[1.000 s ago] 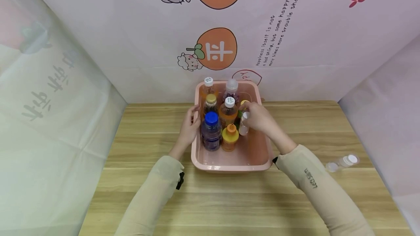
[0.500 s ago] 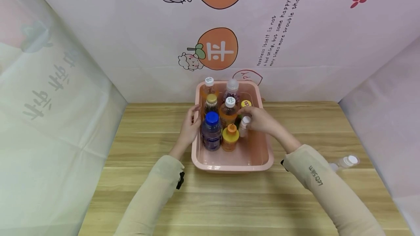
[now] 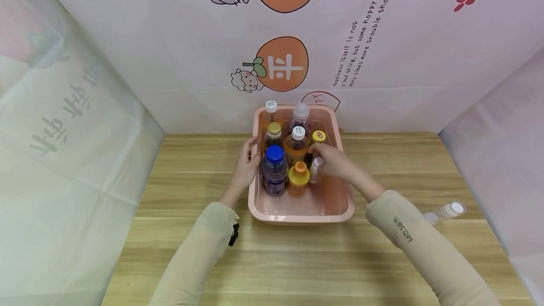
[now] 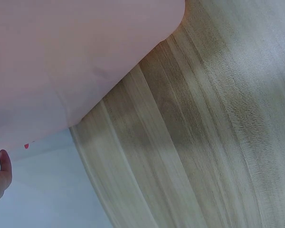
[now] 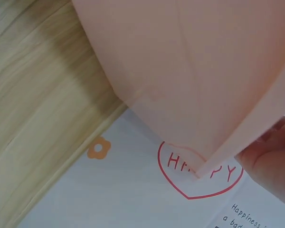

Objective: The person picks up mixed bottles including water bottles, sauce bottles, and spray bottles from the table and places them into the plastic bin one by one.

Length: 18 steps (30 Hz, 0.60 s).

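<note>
A pink plastic basin (image 3: 301, 217) holds several upright bottles. My left hand (image 3: 245, 166) rests at its left rim, fingers on the edge; the left wrist view shows some of its fingers (image 4: 5, 164) extended beside the basin wall. My right hand (image 3: 333, 160) reaches inside on the right and holds a small clear bottle (image 3: 315, 175) with a white cap. Just left of it stand an orange-tipped squeeze bottle (image 3: 298, 185) and a white-capped bottle of orange drink (image 3: 295, 155). A yellow-capped bottle (image 3: 318, 136) is behind. In the right wrist view, the basin wall hides most of the hand.
Blue-capped (image 3: 274, 178), gold-capped (image 3: 274, 131) and clear-capped (image 3: 301, 119) bottles fill the basin's left and back. A small clear bottle (image 3: 450, 209) lies on the wooden table (image 3: 191, 249) at the right. A printed cloth (image 3: 382, 107) hangs behind.
My right hand has moved the small white-capped bottle slightly toward the front and lower in the basin, uncovering the yellow cap behind. My left hand has stayed at the rim.
</note>
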Tool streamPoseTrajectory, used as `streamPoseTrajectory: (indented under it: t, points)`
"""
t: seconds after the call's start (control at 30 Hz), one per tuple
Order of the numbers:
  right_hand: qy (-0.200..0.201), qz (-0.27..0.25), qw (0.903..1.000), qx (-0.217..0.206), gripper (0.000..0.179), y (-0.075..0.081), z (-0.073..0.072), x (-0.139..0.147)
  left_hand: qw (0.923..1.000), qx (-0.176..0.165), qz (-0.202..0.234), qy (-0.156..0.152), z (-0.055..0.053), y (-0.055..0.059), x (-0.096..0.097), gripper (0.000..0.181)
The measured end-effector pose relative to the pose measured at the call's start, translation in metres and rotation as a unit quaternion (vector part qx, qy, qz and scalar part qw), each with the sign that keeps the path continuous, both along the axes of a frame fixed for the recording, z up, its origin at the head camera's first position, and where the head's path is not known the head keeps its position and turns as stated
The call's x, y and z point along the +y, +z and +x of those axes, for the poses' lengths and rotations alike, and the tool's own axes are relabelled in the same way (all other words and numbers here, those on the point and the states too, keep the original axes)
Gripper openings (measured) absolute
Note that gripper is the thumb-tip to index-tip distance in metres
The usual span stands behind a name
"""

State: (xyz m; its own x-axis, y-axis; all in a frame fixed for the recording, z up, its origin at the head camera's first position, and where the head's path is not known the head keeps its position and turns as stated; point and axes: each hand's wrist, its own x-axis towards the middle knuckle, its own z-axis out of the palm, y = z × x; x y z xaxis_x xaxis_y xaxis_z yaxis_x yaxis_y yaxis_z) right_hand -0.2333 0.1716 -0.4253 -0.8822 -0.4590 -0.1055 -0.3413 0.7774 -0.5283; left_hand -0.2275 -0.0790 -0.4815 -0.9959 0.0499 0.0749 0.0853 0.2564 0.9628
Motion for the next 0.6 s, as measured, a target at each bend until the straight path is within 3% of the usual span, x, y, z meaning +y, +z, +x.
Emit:
streamPoseTrajectory:
  t: [0.2, 0.33, 0.6]
  points:
    - [0.014, 0.038, 0.9987, 0.032, 0.052, -0.005, 0.002, -0.002, 0.9999, 0.001, 0.011, -0.002, 0.0, -0.001, 0.0, 0.049]
    - [0.014, 0.06, 0.9978, 0.025, 0.053, -0.008, 0.004, -0.004, 0.9998, -0.005, 0.02, -0.003, 0.0, 0.0, 0.0, 0.051]
    - [0.028, 0.102, 0.9942, 0.02, 0.06, -0.012, 0.004, -0.008, 0.9998, -0.008, 0.011, -0.011, 0.017, 0.033, 0.004, 0.05]
